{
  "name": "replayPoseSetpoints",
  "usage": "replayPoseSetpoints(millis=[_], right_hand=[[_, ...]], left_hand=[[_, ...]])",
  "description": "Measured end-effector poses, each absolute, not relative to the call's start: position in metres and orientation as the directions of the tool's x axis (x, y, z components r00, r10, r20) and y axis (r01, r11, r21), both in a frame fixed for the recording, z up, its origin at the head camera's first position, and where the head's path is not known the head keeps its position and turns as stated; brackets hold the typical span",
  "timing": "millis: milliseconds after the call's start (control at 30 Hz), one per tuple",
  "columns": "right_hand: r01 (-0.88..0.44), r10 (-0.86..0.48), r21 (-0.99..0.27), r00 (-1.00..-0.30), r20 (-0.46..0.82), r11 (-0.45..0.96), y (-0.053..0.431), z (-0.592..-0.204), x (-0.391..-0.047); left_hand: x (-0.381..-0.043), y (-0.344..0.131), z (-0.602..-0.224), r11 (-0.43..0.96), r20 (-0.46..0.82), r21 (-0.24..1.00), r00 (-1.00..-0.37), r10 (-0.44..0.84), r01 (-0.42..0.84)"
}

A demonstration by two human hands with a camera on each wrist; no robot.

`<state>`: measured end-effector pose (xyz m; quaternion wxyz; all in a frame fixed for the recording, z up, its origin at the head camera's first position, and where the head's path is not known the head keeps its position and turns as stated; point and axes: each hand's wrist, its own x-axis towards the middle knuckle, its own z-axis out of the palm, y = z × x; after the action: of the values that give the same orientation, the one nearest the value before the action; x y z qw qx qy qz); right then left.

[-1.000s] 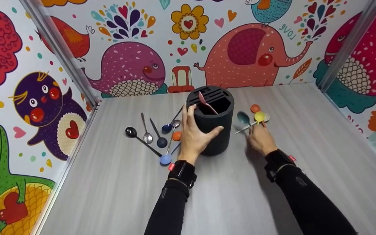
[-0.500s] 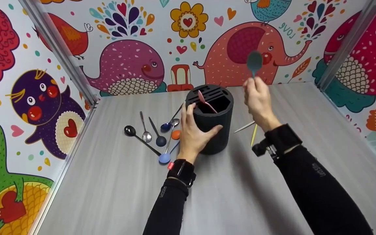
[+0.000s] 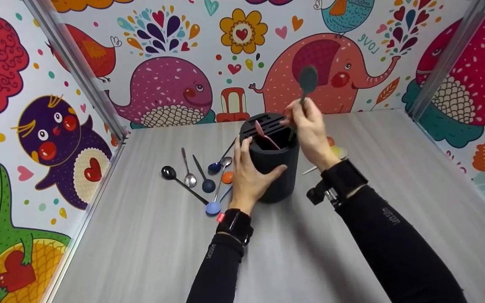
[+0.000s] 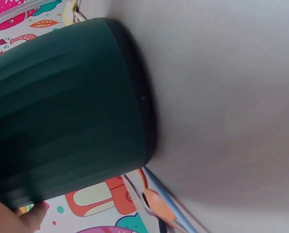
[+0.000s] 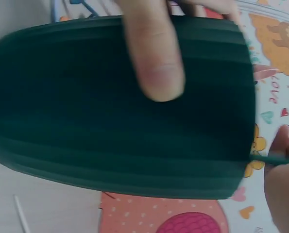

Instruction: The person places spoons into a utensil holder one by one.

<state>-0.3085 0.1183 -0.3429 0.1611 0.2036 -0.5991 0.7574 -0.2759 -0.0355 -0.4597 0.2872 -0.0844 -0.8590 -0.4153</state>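
Note:
A dark cylindrical utensil holder (image 3: 278, 181) with a slotted top stands upright on the table. My left hand (image 3: 251, 179) grips its left side, fingertips at the rim and thumb across the front; the left wrist view shows the holder's base (image 4: 149, 102) on the tabletop. Above the wide opening, my right hand (image 3: 310, 128) pinches a dark green spoon (image 3: 308, 80), bowl upward. The lower end of its handle reaches into the opening; in the right wrist view the handle (image 5: 268, 158) passes the holder's rim. A pink spoon (image 3: 260, 128) leans in the same opening.
Left of the holder lie several spoons, among them a black ladle (image 3: 169, 172), a navy spoon (image 3: 208, 185), a silver spoon (image 3: 190, 180) and a light blue one (image 3: 213, 208). On the right, a yellow spoon (image 3: 335, 151) and others are partly hidden behind my right hand.
My right hand has lifted the green spoon from the right-hand pile and brought it left over the holder, its handle now entering the opening. My left hand stays on the holder.

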Motion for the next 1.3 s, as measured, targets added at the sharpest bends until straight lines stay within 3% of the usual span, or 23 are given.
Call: replayPoseSetpoints(millis=[433, 633, 1033, 1300], right_hand=[[-0.45, -0.089, -0.887, -0.893, 0.442, 0.102, 0.125, -0.359, -0.312], [-0.428, -0.123, -0.895, -0.902, 0.414, 0.128, 0.133, -0.362, -0.312], [-0.38, -0.04, -0.899, -0.924, 0.38, 0.216, 0.17, -0.372, -0.323], [-0.219, -0.002, -0.869, -0.97, 0.243, 0.443, 0.223, -0.396, -0.327]], left_hand=[[-0.279, -0.036, -0.461, 0.624, 0.603, 0.658, -0.792, -0.1, 0.422], [-0.277, -0.035, -0.461, 0.624, 0.582, 0.669, -0.807, -0.101, 0.404], [-0.277, -0.036, -0.461, 0.611, 0.58, 0.677, -0.809, -0.1, 0.41], [-0.276, -0.036, -0.461, 0.623, 0.553, 0.683, -0.827, -0.099, 0.382]])
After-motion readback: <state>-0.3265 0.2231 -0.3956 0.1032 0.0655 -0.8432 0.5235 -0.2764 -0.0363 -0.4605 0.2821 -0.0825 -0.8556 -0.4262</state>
